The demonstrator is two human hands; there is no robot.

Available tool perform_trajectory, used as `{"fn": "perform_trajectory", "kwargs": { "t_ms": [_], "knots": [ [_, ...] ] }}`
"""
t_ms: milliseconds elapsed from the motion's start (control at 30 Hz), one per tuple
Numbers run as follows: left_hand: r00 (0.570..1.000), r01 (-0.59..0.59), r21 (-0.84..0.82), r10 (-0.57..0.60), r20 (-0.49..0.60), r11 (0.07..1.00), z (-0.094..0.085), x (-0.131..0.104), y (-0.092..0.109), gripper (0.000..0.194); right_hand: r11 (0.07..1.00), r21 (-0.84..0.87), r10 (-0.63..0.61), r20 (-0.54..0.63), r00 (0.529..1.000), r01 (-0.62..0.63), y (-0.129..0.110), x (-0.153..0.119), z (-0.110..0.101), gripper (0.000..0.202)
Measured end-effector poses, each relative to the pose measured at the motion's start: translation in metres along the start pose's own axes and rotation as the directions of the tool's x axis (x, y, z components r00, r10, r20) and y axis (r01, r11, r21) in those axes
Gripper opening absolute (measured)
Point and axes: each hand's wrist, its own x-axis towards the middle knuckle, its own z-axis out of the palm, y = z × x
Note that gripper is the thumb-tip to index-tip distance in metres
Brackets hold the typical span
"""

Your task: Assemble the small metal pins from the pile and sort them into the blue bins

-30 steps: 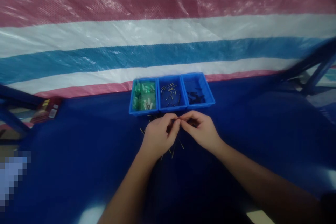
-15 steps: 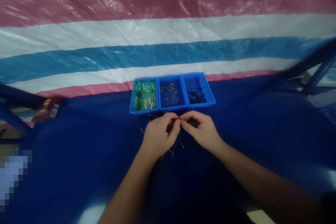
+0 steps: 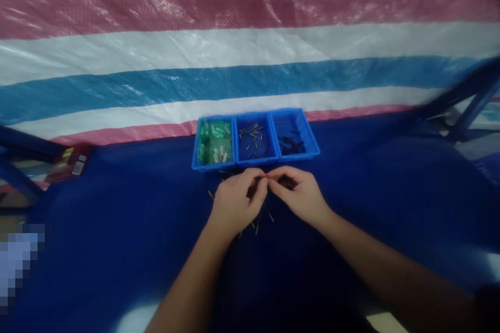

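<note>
My left hand (image 3: 237, 202) and my right hand (image 3: 300, 193) meet at the fingertips just in front of the blue bins. Both are closed in a pinch, thumb against forefinger; whatever lies between the tips is too small to make out. Under and around my left hand, several thin brass-coloured pins (image 3: 257, 225) are scattered on the blue table. Behind the hands, the middle bin (image 3: 255, 162) holds similar thin pins (image 3: 253, 138). Small clear and white pieces (image 3: 221, 154) lie with green plastic in the left bin (image 3: 213, 167). Dark pieces (image 3: 291, 144) rest in the right bin (image 3: 311, 138).
A dark red box (image 3: 70, 162) sits at the table's left edge beside a blue metal frame (image 3: 19, 166). Behind the blue table (image 3: 128, 218) hangs a striped plastic sheet (image 3: 250, 80). Another blue frame bar (image 3: 461, 88) slants down at the right.
The hands stay pinched together in the same place. Only a very slight shift of the view shows.
</note>
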Motion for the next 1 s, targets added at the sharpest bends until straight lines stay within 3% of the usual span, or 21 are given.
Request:
{"fn": "perform_trajectory", "kwargs": {
  "t_ms": [1000],
  "knots": [
    [1.000, -0.002, -0.006, 0.002, -0.004, 1.000, 0.0003, -0.0002, -0.0004, 0.009, 1.000, 0.014, 0.015, -0.001, 1.000, -0.015, -0.0006, 0.0000, 0.0004, 0.013]
  ]
}}
